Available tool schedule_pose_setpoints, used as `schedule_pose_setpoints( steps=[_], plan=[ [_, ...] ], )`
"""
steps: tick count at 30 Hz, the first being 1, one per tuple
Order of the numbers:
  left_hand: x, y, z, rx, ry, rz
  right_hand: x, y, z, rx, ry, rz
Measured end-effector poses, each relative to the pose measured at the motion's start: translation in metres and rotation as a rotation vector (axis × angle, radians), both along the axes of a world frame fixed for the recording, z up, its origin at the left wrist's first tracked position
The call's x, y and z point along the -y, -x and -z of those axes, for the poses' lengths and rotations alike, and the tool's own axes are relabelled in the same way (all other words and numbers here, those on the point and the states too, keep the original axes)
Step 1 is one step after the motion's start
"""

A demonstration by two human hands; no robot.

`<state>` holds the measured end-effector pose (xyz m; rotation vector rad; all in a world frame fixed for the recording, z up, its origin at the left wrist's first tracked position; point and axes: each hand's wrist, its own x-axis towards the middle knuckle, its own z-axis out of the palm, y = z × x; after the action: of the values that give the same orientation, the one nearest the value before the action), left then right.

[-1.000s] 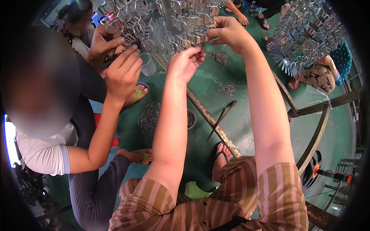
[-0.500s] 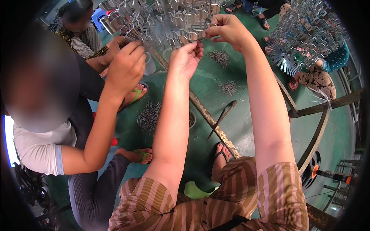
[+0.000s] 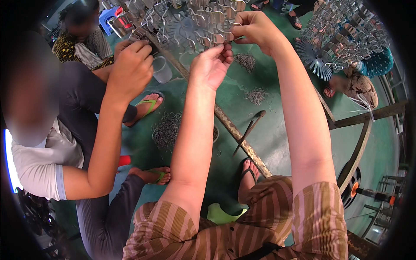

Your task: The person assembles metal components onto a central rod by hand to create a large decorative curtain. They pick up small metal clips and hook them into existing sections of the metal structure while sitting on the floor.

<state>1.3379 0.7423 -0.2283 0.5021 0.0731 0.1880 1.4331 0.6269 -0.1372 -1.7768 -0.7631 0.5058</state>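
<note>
In the head view, the hanging cluster of bent metal pieces (image 3: pixel 186 26) is directly above the fingertips of the left hand (image 3: pixel 209 69) and just left of those of the right hand (image 3: pixel 261 33). The left thumb and forefinger come together at the cluster's lower edge, the other fingers curled loosely; whether they are clamped on a piece, I cannot tell. The right thumb and bent forefinger are drawn close at its right edge, but their tips are too small and crowded to show what, if anything, is pinched.

Left of the left fingers, a co-worker's hand (image 3: pixel 131 66) is raised near the same cluster, with a clear plastic cup (image 3: pixel 162 70) below it. On the floor beneath the right fingers lie two small heaps of wire bits, one nearer (image 3: pixel 246 62) and one farther down (image 3: pixel 257 95).

The likeliest trouble is a snag: the pieces hang so tightly packed that one moved by the fingertips could catch its neighbours. A pull from the co-worker's side might swing the cluster and spoil a fingertip grip. A piece held only by its edge could slip and fall towards the heaps, and a thin bent edge might nip the skin if squeezed off-centre
</note>
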Motion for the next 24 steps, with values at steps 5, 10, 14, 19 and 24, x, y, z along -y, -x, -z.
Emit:
schedule_pose_setpoints(
  steps=[5,10,14,19,24],
  plan=[
    [0.005,0.0,-0.002,0.015,0.005,0.003,0.005,-0.009,0.006,-0.023,-0.033,-0.022],
    [0.003,0.003,-0.002,0.013,0.022,0.003,0.002,-0.002,0.005,0.001,-0.029,0.046],
    [0.004,0.003,-0.001,0.023,0.009,0.014,0.003,-0.006,0.008,0.015,-0.003,0.011],
    [0.005,0.005,-0.001,0.021,0.023,-0.004,0.001,0.001,0.002,0.051,0.014,-0.001],
    [0.009,0.005,-0.002,0.057,0.04,0.005,0.003,0.001,-0.001,0.072,0.011,-0.032]
  ],
)
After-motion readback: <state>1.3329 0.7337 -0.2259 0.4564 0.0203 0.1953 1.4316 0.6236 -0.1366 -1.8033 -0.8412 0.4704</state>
